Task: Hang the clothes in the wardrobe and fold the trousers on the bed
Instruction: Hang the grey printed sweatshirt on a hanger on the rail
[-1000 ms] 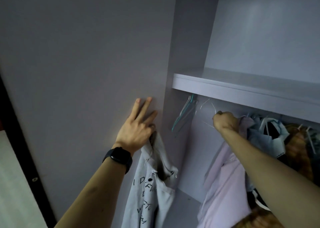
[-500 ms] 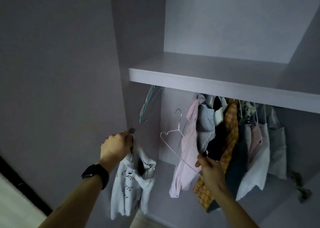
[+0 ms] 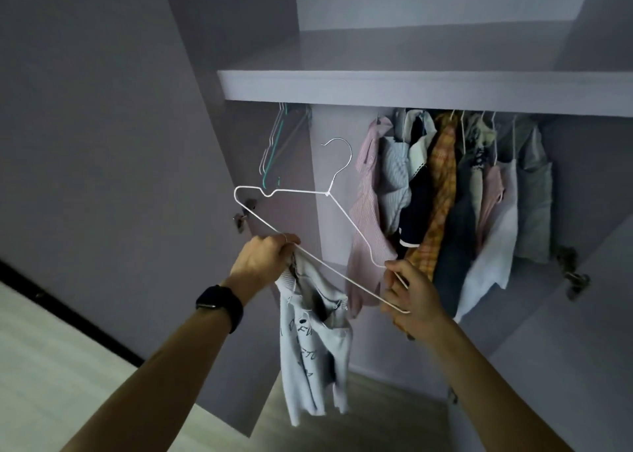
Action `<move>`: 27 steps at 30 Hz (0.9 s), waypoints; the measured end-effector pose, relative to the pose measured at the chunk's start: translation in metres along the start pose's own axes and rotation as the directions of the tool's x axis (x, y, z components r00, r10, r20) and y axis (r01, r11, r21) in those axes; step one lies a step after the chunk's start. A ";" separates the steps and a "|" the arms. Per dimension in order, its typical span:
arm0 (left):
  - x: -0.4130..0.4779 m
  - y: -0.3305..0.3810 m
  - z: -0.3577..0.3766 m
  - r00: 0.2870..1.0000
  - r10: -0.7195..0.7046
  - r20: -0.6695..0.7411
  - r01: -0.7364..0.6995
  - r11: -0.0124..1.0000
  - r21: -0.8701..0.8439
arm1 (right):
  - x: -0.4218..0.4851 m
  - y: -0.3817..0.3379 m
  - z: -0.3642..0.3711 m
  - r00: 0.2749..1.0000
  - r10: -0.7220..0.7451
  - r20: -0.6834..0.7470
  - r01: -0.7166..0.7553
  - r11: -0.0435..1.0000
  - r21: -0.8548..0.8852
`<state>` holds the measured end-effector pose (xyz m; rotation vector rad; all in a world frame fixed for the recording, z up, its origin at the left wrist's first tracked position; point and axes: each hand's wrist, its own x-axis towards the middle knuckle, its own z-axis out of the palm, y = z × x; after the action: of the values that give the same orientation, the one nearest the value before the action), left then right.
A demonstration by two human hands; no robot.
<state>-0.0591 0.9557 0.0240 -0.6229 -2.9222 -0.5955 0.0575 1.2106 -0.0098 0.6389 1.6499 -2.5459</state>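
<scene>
The left grip (image 3: 263,256) clutches the neck of the pale printed top (image 3: 311,342), which hangs straight below it; the right grip (image 3: 416,297) pinches one end of the white wire hanger (image 3: 328,193) — its bar slants across between both grips, hook above, so the neckline lies nearest the left.

Under the left end of the shelf (image 3: 411,90) we see a bunch of bare spare hangers (image 3: 274,150), one of them teal. Under its right half hangs a packed row: a pink striped shirt (image 3: 368,211), an orange plaid shirt (image 3: 442,191), a white top (image 3: 493,246) and a grey-green top (image 3: 534,218). One metal hinge (image 3: 241,218) sits below the shelf's left end, and a second hinge (image 3: 577,278) sits well below its right end. Far below the shelf, to the left, we find a black smartwatch (image 3: 219,302), a dark strip (image 3: 85,323) and pale floor (image 3: 51,366).
</scene>
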 end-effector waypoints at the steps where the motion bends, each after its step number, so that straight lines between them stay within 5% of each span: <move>1: -0.002 0.002 0.000 0.999 0.034 0.009 -0.034 0.999 0.036 | 0.002 0.005 -0.008 0.999 -0.047 0.016 0.048 0.996 -0.078; 4: -0.005 0.009 -0.002 0.990 0.140 0.009 -0.139 0.978 0.155 | 0.004 0.010 -0.017 0.963 -0.185 0.195 0.260 0.825 -0.502; 10: 0.000 0.022 -0.014 0.942 0.335 0.000 -0.317 0.891 0.324 | 0.024 -0.020 0.018 0.889 -0.196 0.414 0.448 0.559 -0.698; 16: 0.006 0.026 -0.024 0.881 0.469 0.067 -0.439 0.755 0.488 | 0.030 -0.064 0.056 0.836 -0.487 0.253 0.532 0.608 -0.589; 18: 0.008 0.033 -0.018 0.868 0.486 0.103 -0.469 0.735 0.489 | 0.032 -0.077 0.065 0.841 -0.445 0.309 0.534 0.582 -0.614; 22: 0.012 0.042 -0.009 0.874 0.470 0.129 -0.468 0.736 0.489 | 0.042 -0.094 0.086 0.959 -0.236 0.157 0.281 0.864 -0.418; 25: 0.017 0.041 -0.010 0.947 0.242 0.210 -0.314 0.832 0.457 | 0.049 -0.095 0.080 0.946 -0.314 0.077 0.300 0.762 -0.575; 27: 0.017 0.038 -0.012 0.980 0.163 0.118 -0.196 0.897 0.396 | 0.050 -0.090 0.063 0.931 -0.363 0.048 0.294 0.664 -0.688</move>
<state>-0.0590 0.9891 0.0513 -0.8594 -2.8804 0.0642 -0.0314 1.2033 0.0724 0.4045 2.7295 -1.8057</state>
